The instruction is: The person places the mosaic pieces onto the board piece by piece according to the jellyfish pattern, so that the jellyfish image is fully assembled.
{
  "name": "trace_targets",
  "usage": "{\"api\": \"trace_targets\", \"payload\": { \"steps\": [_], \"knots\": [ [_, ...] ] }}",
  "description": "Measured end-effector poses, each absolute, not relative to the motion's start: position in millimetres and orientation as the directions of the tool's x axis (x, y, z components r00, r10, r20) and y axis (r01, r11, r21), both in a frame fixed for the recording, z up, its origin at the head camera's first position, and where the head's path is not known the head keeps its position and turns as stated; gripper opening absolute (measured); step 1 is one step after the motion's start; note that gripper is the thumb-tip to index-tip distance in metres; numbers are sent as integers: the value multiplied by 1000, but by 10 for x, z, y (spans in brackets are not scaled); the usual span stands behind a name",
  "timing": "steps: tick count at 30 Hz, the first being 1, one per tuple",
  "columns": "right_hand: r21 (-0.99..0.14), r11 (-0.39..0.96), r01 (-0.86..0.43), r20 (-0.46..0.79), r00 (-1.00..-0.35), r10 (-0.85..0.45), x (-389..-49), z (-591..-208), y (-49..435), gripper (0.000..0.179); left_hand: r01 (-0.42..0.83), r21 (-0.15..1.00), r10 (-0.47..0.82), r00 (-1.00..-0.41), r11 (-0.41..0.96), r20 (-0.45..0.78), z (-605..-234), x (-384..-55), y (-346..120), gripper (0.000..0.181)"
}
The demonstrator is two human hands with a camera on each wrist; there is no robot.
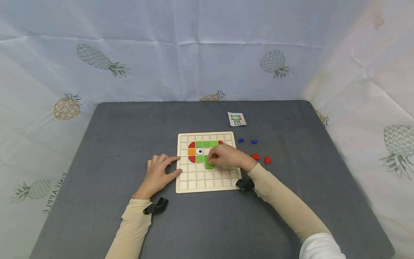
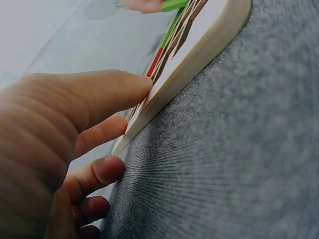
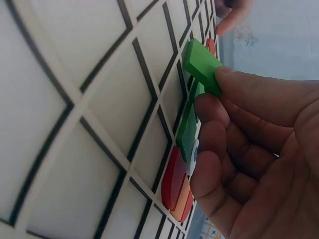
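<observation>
A pale wooden grid board (image 1: 194,184) lies on the table. My left hand (image 1: 156,176) rests its thumb and index fingertip on the board's left edge. In the left wrist view the thumb (image 2: 114,89) touches the rim, the other fingers spread. Over the board's middle, my right hand (image 1: 228,157) pinches a green square tile (image 3: 202,62) between thumb and index finger, tilted above the grid. Set in the cells are green tiles (image 1: 199,158), red quarter-round pieces (image 1: 192,159), an orange tile (image 1: 192,151) and a white eye tile (image 1: 199,151). My right hand hides some cells.
Right of the board lie two blue half-round pieces (image 1: 254,141) and two red pieces (image 1: 267,159). A small pattern card (image 1: 237,119) sits behind the board on the dark grey table (image 1: 136,129). A pineapple-print cloth (image 1: 187,68) hangs around the table.
</observation>
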State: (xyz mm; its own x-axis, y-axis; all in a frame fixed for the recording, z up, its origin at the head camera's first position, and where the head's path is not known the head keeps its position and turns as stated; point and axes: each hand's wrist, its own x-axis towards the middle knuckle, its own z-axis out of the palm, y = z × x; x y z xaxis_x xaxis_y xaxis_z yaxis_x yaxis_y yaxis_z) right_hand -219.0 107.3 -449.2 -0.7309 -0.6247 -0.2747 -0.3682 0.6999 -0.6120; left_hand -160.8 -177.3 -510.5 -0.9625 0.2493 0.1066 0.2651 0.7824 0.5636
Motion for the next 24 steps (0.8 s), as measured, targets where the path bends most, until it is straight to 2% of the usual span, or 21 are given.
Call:
{"api": "trace_targets", "payload": {
  "steps": [11, 24],
  "knots": [
    [-562, 716, -415, -251, -739, -625, -2182, -4537, 1044, 8, 315, 592, 306, -944, 742, 119, -5118, -1611, -1811, 52],
    [-576, 717, -391, -240, -758, -606, -2169, -4516, 1055, 7, 302, 617, 329, -942, 726, 75, -5108, -1620, -1822, 54]
  ]
}}
